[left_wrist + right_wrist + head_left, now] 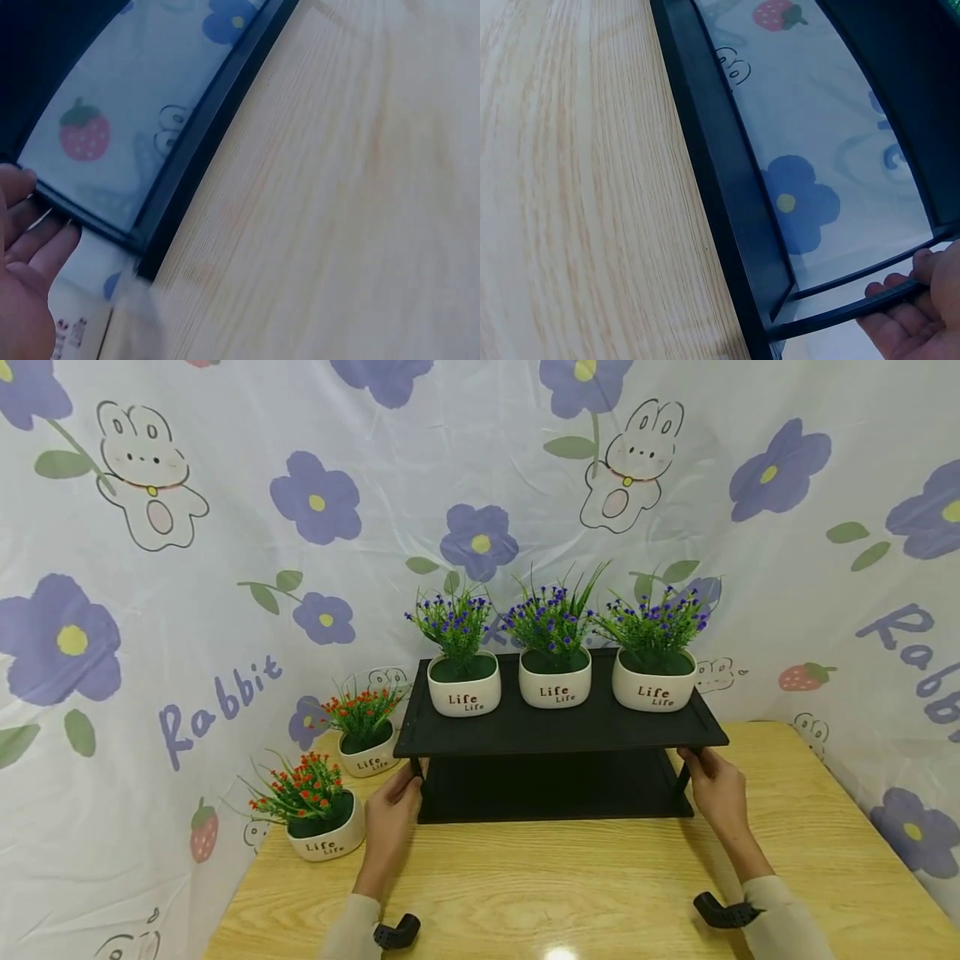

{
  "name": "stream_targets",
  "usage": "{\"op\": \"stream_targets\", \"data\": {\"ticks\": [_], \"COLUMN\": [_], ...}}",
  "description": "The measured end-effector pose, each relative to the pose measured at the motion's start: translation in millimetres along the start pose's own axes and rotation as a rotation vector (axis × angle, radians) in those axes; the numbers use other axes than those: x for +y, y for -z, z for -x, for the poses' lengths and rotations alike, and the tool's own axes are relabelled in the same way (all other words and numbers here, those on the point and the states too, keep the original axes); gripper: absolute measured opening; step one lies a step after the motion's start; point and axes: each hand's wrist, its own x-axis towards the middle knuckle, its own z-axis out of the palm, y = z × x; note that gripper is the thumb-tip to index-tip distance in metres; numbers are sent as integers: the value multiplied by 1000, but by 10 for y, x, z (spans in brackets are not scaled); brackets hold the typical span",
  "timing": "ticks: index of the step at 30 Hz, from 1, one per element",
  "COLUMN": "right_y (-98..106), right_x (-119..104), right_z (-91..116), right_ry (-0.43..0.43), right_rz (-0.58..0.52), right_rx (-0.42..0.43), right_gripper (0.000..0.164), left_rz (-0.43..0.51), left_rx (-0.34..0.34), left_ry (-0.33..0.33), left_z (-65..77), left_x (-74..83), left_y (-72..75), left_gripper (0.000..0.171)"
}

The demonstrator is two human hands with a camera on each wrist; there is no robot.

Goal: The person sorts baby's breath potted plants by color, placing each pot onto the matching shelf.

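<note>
A black two-tier shelf (487, 731) stands on the wooden table, with three white pots of purple flowers in a row on its upper board: left pot (465, 689), middle pot (555, 681) and right pot (654, 683). My left hand (390, 802) holds the shelf's left side post; in the left wrist view its fingers (56, 251) lie at the dark post (90, 219). On the opposite side my right hand (718, 785) grips the right post just under the upper board. The right wrist view shows fingers curled round that post (847, 311).
Left of the shelf, two white pots of orange-red flowers, a front pot (326, 839) and a rear pot (369, 760), stand on the table (540, 885). The front one is close beside my left hand. A printed cloth (420, 468) hangs behind the shelf.
</note>
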Motion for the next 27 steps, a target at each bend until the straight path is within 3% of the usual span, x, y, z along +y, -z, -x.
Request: {"op": "stream_targets", "data": {"ticks": [7,10,15,22,25,27], "right_y": [1,1,-10,-39,-49,-55], "right_x": [18,19,19,24,-2,-33], "right_z": [11,8,-1,4,10,17], "right_ry": [5,0,3,2,-8,-17], "right_rz": [-7,-8,-21,-19,-4,-1], "right_rx": [4,6,9,38,55,61], "right_gripper": [27,25,24,21,19,20], "left_rz": [95,119,86,-88,-163,-138], "left_rx": [15,30,113,361,417,380], "left_ry": [-144,-164,-151,-132,-77,19], "left_z": [185,296,461,511,470,440], "left_x": [-20,-8,15,-96,-173,-201], "left_y": [399,628,1044,1525,1646,1704], "left_gripper": [23,20,20,15,19,28]}}
